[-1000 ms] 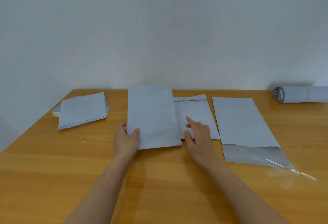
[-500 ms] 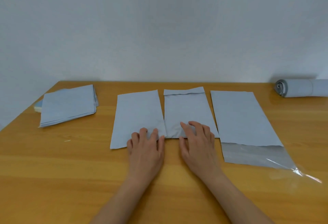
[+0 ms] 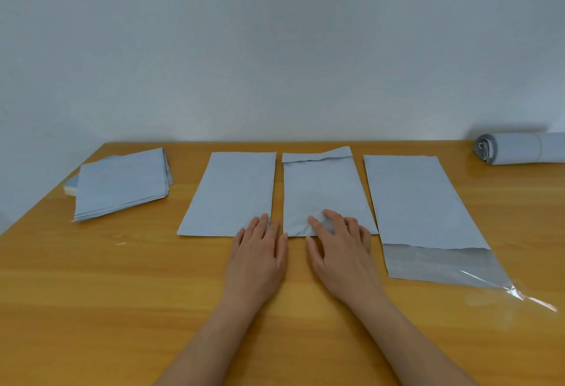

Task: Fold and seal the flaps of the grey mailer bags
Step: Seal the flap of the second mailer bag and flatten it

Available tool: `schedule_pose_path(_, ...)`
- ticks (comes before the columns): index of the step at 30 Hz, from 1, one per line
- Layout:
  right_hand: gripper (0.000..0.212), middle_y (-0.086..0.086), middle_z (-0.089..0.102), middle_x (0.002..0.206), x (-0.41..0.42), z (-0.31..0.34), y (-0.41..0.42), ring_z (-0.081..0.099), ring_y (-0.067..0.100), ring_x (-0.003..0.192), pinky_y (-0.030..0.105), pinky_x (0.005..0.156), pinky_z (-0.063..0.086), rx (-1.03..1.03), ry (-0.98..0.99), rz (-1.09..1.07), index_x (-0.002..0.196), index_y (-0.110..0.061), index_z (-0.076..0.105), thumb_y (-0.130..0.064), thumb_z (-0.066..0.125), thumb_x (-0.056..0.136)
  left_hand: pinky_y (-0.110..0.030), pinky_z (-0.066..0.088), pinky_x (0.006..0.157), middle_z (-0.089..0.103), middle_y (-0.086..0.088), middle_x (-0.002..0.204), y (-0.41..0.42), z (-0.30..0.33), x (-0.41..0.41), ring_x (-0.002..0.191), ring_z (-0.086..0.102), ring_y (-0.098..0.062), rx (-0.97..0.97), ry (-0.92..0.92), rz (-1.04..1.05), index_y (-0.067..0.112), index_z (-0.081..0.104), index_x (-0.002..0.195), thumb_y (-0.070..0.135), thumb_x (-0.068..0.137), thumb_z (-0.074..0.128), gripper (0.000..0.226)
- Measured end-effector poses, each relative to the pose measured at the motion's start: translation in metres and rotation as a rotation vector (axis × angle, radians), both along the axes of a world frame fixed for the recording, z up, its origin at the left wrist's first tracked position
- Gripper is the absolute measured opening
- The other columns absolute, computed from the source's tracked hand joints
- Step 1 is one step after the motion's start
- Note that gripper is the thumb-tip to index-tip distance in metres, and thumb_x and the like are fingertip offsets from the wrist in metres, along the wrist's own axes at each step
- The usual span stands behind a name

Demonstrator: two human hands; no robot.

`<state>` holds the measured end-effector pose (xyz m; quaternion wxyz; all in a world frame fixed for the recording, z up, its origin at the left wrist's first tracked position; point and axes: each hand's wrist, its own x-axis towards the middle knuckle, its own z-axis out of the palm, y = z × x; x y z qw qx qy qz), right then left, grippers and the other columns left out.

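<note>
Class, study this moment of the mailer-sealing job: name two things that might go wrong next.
1. The right mailer has its flap open with clear liner peeling off; the exposed adhesive might stick to the table.
2. The right hand rests on the middle mailer, whose far flap looks skewed; pressing may crease it.

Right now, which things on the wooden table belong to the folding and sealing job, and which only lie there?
Job:
- flat grey mailer bag under left hand
- middle grey mailer bag with folded flap
- right grey mailer bag with open flap
- left hand
- right hand

Lying about:
- stack of grey bags
- rolled grey bundle
</note>
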<state>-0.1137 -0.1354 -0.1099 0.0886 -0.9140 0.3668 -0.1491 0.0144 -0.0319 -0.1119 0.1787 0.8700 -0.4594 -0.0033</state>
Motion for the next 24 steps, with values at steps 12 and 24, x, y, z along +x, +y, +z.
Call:
schedule_pose_path(12, 0.036, 0.004, 0.054, 0.134, -0.002, -0.005, 0.002, 0.045, 0.023, 0.124, 0.039, 0.101, 0.039, -0.087, -0.218, -0.127, 0.123, -0.017, 0.059, -0.025, 0.055, 0.088, -0.031, 0.013, 0.119, 0.032, 0.008, 0.152, 0.004, 0.001, -0.004, 0.142, 0.02, -0.004, -0.118, -0.096, -0.118, 0.026, 0.037, 0.143, 0.052, 0.093, 0.019, 0.059)
schedule_pose_path(24, 0.036, 0.001, 0.05, 0.054, 0.002, 0.021, 0.012, 0.031, 0.013, 0.049, 0.021, 0.04, 0.008, -0.135, 0.023, 0.065, 0.061, -0.019, 0.046, 0.004, 0.074, 0.065, -0.018, 0.042, 0.091, 0.061, -0.001, 0.122, 0.014, 0.005, -0.015, 0.112, 0.057, -0.014, -0.402, 0.005, -0.114, 0.013, 0.055, 0.125, 0.02, 0.09, 0.057, 0.035)
